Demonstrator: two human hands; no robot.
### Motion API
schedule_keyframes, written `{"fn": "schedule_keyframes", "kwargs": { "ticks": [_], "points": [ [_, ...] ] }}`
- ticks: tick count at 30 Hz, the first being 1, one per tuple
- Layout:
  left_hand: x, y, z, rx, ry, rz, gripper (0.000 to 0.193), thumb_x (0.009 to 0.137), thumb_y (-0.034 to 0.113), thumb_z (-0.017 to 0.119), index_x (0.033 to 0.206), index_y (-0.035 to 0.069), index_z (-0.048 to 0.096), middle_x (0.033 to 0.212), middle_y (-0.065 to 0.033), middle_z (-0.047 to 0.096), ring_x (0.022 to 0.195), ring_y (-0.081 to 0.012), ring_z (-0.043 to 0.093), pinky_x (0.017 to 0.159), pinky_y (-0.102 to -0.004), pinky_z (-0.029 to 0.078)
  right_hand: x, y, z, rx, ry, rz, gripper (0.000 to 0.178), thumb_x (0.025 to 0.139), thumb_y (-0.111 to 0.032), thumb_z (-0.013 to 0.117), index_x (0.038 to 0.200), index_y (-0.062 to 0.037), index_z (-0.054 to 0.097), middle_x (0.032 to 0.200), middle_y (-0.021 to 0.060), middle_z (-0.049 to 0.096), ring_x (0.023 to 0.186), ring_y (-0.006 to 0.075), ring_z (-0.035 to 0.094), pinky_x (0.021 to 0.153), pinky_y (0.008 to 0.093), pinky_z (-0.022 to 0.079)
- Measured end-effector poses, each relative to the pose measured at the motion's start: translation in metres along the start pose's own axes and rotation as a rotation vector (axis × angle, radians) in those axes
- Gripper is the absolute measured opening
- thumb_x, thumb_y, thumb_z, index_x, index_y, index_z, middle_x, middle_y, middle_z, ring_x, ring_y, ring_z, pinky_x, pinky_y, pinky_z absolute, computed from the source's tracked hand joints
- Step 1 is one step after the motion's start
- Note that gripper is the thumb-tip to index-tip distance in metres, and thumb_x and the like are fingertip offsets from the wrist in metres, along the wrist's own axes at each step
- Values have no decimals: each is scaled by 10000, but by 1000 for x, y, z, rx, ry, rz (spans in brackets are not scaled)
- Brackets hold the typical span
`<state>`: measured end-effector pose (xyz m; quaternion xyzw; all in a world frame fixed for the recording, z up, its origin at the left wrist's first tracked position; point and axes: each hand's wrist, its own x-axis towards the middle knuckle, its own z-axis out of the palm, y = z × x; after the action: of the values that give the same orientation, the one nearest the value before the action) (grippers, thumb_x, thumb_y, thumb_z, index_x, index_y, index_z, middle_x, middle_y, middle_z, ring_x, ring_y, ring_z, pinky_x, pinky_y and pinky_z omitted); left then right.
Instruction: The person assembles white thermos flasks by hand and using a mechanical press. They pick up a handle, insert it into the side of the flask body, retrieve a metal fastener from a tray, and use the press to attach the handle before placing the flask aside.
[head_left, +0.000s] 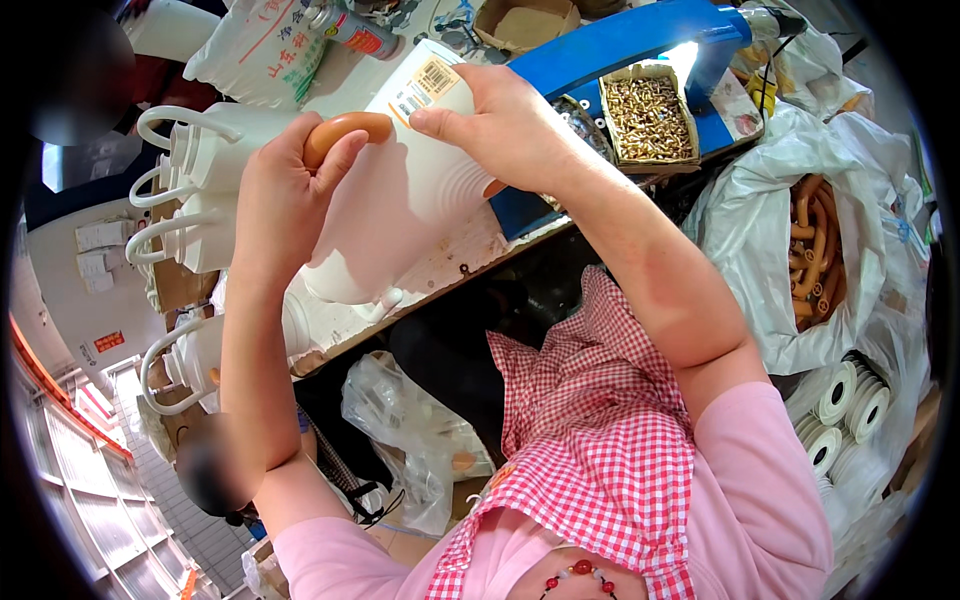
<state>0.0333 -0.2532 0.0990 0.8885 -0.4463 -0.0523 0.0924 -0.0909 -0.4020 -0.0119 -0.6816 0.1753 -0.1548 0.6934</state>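
Note:
A white plastic container point(390, 215) with ribbed rings and a paper label lies tilted on the bench in front of me. My left hand point(290, 175) is closed around a curved orange-brown plastic handle point(345, 134), its rounded end pointing right, close to the label. My right hand point(510, 125) grips the container's upper right side, with the thumb over the label's edge. Part of its fingers is hidden behind the container. Below my right wrist, a small orange-brown piece point(494, 188) pokes out beside the container.
White containers with looped handles point(200, 235) stand stacked on the left. A blue machine arm point(620, 45) crosses the bench behind a box of brass-coloured fasteners point(650, 115). On the right are a bag of orange-brown handles point(815, 250) and white ring-shaped parts point(835, 400). A spray can point(355, 30) lies at the back.

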Motion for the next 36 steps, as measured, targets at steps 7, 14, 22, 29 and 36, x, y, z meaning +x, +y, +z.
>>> {"fn": "schedule_keyframes", "kwargs": {
  "ticks": [7,14,22,29,36],
  "points": [
    [2,1,0,42,13,6,338,931,337,706,935,6,641,686,-151,617,578,-244,548,571,-364,451,5,7,4,36,26,-6,499,907,-365,660,1235,9,619,1025,178,703,796,272,724,511,346,592],
    [-2,3,4,85,57,-10,359,922,357,711,922,5,640,742,-189,653,621,-336,593,592,-404,466,8,13,6,104,0,2,509,891,-364,679,1215,25,621,1041,203,701,813,294,723,559,370,591],
    [-5,-35,15,-109,103,-14,249,985,195,661,1131,-7,669,831,-100,688,718,-117,596,668,-294,497,6,18,13,-229,179,-269,491,848,-396,727,1083,26,641,974,254,690,963,410,671,827,457,527],
    [-44,-45,1,36,-97,127,337,1019,240,568,1234,-11,633,1018,-175,682,923,-276,652,837,-348,490,-105,51,-35,-290,629,-665,403,751,-127,789,1081,-48,572,1024,119,655,1002,318,624,877,390,504],
    [-161,-22,-8,-217,-152,-223,417,999,277,592,1304,-6,610,1031,-64,668,757,-105,543,734,-244,476,-402,165,-219,-647,1407,-31,201,920,-88,633,1101,-46,557,941,55,583,865,157,566,827,309,482]
  ]
}}
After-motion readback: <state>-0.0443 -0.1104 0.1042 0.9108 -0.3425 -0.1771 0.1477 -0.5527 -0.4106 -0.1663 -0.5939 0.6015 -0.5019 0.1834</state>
